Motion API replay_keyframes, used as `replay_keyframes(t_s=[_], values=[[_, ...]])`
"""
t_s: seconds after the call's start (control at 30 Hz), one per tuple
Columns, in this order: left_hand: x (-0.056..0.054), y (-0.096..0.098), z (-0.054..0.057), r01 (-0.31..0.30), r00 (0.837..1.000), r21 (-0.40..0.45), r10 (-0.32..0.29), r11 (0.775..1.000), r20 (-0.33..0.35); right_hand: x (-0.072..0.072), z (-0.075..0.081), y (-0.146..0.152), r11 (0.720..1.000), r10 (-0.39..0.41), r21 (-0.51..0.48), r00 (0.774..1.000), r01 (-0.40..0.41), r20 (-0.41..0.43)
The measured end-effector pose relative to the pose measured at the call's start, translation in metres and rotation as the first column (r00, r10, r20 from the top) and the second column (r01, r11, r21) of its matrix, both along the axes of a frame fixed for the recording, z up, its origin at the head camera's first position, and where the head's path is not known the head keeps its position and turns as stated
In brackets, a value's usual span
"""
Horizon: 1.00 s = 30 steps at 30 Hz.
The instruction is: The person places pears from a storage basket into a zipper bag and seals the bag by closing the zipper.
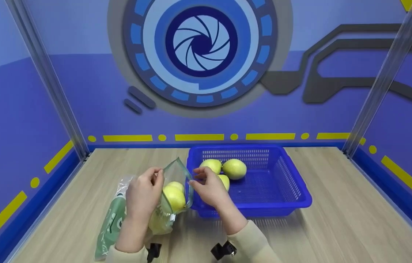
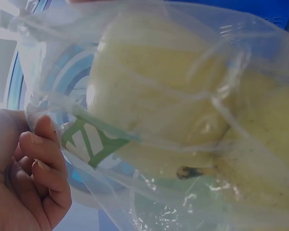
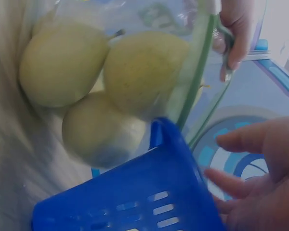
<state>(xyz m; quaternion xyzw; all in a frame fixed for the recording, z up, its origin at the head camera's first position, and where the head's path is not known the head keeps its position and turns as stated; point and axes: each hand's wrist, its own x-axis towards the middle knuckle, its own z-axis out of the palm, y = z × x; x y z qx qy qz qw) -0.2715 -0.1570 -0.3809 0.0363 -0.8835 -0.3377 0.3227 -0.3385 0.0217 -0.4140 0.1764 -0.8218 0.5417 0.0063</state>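
Observation:
A clear zip bag (image 1: 161, 223) with a green-edged mouth stands left of the blue basket. Several yellow-green pears (image 1: 174, 198) are inside it, pressed against the plastic in both wrist views. My left hand (image 1: 143, 196) pinches the left edge of the bag's mouth, which gapes. At the mouth's right edge is my right hand (image 1: 210, 187), thumb and fingers spread apart with nothing between them in the right wrist view. This hand overlaps the basket's left rim in the head view. More pears (image 1: 234, 169) lie in the basket's left part, one partly hidden behind the right hand.
The blue slotted basket (image 1: 299, 201) occupies the table right of the bag. To the left of my left forearm lies a green and clear plastic package (image 1: 112, 223). Behind the wooden table (image 1: 352, 223) rises a printed blue wall (image 1: 92, 91), with panels at both sides.

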Motion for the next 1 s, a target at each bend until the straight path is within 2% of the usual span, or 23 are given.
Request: replay_keyframes(t_s=[0.17, 0.33, 0.73, 0.87, 1.0], values=[[0.001, 0.001, 0.0, -0.005, 1.0, 0.006, 0.005, 1.0, 0.005, -0.002, -0.005, -0.002, 0.983, -0.013, 0.183, 1.0, 0.011, 0.006], [0.001, 0.002, 0.0, 0.005, 1.0, 0.01, -0.005, 1.0, 0.018, -0.003, -0.01, -0.005, 0.966, -0.003, 0.257, 0.999, 0.012, -0.037], [0.002, 0.002, 0.0, -0.008, 1.0, 0.017, 0.008, 1.0, 0.019, -0.003, -0.016, -0.012, 0.981, -0.044, 0.184, 0.99, 0.068, -0.134], [0.003, -0.005, 0.002, -0.027, 1.0, 0.03, 0.027, 0.999, -0.002, -0.005, -0.012, -0.014, 0.99, -0.034, 0.133, 0.995, 0.047, -0.096], [0.006, -0.015, 0.008, -0.053, 0.998, 0.051, 0.054, 0.997, -0.019, -0.008, 0.0, -0.019, 0.998, -0.012, 0.065, 0.999, 0.015, -0.04]])
